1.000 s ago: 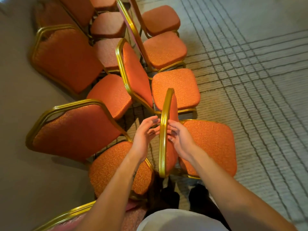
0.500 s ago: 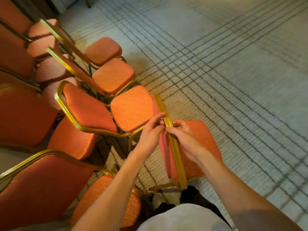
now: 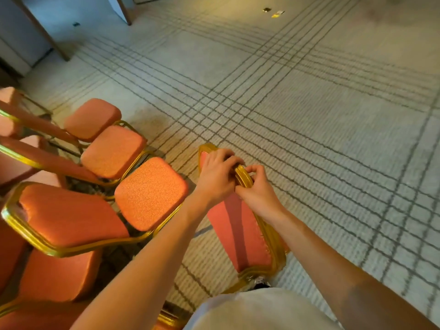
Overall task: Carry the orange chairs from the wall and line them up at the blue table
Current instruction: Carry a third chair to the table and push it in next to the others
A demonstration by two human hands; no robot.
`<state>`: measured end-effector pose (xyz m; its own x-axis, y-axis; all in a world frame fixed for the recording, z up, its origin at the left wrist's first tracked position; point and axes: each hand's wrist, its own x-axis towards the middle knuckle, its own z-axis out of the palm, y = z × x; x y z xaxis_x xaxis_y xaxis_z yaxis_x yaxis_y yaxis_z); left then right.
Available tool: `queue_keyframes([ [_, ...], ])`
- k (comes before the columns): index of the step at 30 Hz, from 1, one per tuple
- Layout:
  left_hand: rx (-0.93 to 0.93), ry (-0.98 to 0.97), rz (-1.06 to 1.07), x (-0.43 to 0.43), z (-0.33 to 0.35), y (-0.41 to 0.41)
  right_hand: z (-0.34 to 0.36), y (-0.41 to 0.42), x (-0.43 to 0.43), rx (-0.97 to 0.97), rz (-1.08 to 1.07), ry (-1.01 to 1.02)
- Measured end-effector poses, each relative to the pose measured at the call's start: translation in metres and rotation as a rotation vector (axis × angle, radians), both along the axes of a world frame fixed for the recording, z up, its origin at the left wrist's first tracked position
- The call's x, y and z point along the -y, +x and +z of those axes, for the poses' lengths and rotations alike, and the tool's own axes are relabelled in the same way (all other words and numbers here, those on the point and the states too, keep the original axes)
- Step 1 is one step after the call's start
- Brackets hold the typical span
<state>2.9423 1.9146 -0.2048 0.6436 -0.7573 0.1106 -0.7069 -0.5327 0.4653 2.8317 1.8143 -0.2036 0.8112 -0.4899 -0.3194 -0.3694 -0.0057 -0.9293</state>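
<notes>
Orange chair (image 3: 235, 225), swung farther from the row of chairs (image 3: 142, 191) than before, is now over open carpet (image 3: 309, 139), left hand (image 3: 215, 177) and right hand (image 3: 259, 190) each with a closed grip round its gold rail (image 3: 243, 177).

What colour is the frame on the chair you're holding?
Gold frame on the chair, best in head view.

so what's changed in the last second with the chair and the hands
A second ago the left hand and right hand lay open either side of the gold top rail of the held chair; now both grip it, fingers curled over. The chair has come away from the rows toward the open carpet. The other orange chairs stay in their rows on the left.
</notes>
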Motion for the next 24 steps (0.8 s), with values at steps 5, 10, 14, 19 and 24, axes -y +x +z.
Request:
queue_keyframes([
  [5, 0.086, -0.073, -0.079, 0.031, -0.013, 0.015, -0.003, 0.006, 0.021, -0.108, 0.005, -0.52],
  [10, 0.097, -0.085, -0.046, 0.046, -0.015, 0.026, -0.001, 0.019, 0.032, -0.036, 0.04, -0.662],
  [14, 0.142, -0.107, 0.049, 0.045, -0.02, 0.041, 0.003, 0.039, 0.033, -0.004, 0.102, -0.695],
  [19, 0.153, -0.035, 0.146, 0.028, -0.018, 0.067, 0.013, 0.073, 0.033, -0.041, 0.24, -0.732],
  [24, 0.132, 0.059, 0.216, 0.011, -0.011, 0.08, 0.023, 0.092, 0.031, -0.031, 0.403, -0.909],
])
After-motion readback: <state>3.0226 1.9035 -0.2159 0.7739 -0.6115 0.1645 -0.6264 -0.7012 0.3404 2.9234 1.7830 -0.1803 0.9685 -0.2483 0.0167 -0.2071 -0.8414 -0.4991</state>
